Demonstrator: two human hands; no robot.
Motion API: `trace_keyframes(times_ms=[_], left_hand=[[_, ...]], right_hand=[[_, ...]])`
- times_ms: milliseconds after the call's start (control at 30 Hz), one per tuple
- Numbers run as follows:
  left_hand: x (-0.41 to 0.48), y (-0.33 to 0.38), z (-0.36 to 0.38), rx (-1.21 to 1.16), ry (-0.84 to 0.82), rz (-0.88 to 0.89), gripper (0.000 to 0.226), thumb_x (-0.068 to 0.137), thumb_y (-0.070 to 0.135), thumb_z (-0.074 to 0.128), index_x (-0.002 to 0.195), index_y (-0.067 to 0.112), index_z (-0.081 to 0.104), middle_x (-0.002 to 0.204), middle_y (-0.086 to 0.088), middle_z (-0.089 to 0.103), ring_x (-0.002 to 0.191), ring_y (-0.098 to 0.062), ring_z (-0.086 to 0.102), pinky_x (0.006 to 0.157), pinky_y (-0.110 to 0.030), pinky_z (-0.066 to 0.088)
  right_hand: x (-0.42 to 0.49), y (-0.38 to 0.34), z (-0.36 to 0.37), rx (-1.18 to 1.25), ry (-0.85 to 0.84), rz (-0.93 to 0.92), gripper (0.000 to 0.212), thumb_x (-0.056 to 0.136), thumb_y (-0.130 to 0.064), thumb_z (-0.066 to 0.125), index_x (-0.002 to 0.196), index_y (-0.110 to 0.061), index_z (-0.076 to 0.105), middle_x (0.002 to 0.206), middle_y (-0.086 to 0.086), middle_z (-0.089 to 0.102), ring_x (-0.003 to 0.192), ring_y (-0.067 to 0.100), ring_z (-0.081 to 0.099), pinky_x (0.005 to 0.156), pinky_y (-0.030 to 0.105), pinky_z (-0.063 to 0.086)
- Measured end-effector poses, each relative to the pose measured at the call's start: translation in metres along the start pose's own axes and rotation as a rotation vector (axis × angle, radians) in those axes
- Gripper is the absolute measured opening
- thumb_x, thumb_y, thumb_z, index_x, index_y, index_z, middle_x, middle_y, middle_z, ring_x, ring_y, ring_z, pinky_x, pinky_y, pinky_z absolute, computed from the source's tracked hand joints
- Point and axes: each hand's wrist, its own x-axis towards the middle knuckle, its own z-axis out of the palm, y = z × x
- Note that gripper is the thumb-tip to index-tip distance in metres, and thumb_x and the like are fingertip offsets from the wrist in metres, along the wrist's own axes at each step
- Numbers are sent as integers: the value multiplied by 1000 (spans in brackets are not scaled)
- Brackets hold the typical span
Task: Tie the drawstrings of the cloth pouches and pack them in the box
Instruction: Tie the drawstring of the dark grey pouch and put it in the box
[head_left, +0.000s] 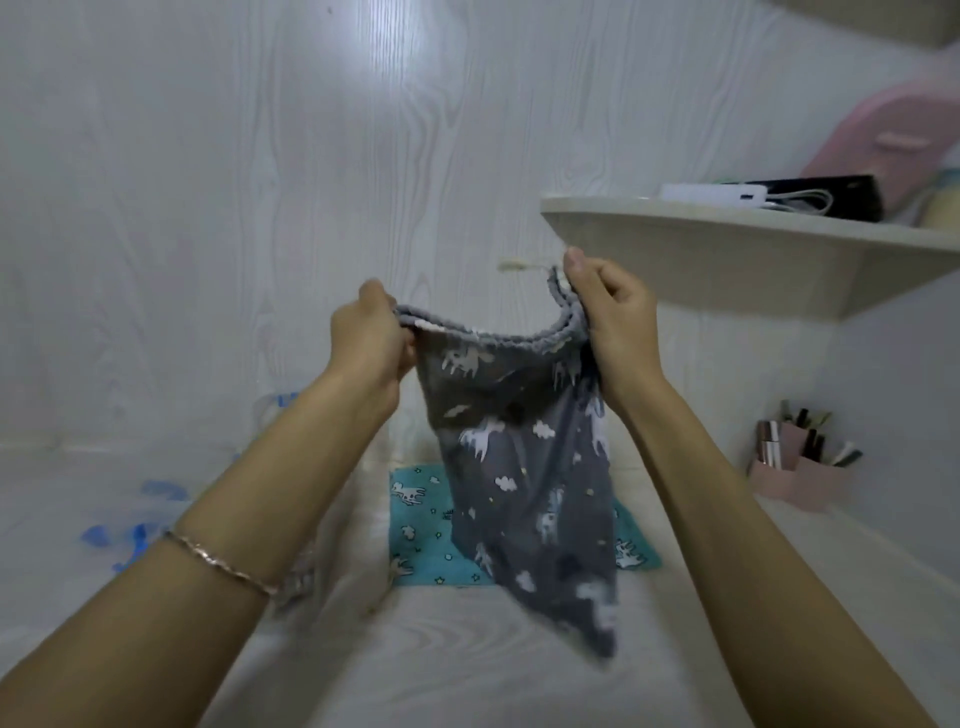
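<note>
A grey cloth pouch (524, 467) printed with white unicorns and clouds hangs in the air in front of me. My left hand (366, 338) pinches the left end of its gathered mouth. My right hand (613, 317) grips the right end, a little higher. A pale drawstring end (514, 266) sticks out to the left just beside my right thumb. Below the grey pouch a teal pouch (421, 525) with white animal prints lies flat on the white table (467, 665). No box is in view.
A white wall shelf (727, 249) juts out at the right, close to my right hand, with a white device and a black item on it. A pink organiser (795, 467) with cosmetics stands at the right. Blue and clear plastic things (135, 519) lie at the left.
</note>
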Motion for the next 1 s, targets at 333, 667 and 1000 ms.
trace_keyframes(times_ms=[333, 667, 1000], left_hand=[[1, 14, -26, -55, 22, -53, 29, 96, 11, 30, 67, 15, 33, 41, 5, 28, 29, -7, 21, 32, -14, 20], [-8, 39, -8, -167, -95, 33, 35, 99, 22, 42, 66, 18, 31, 42, 7, 23, 33, -8, 19, 34, -18, 20], [9, 26, -23, -179, -47, -40, 37, 98, 21, 41, 64, 20, 28, 41, 8, 23, 31, -7, 19, 31, -17, 17]], right_hand=[[-20, 16, -7, 194, 17, 244, 12, 91, -11, 61, 81, -15, 64, 70, 1, 63, 62, 14, 59, 64, 27, 49], [2, 17, -23, 617, 126, 293, 17, 97, -14, 53, 104, 0, 61, 86, 13, 66, 81, 22, 63, 88, 39, 53], [-8, 47, -22, 586, 172, 412, 14, 88, -3, 62, 101, -5, 68, 86, 4, 73, 81, 15, 68, 78, 24, 56]])
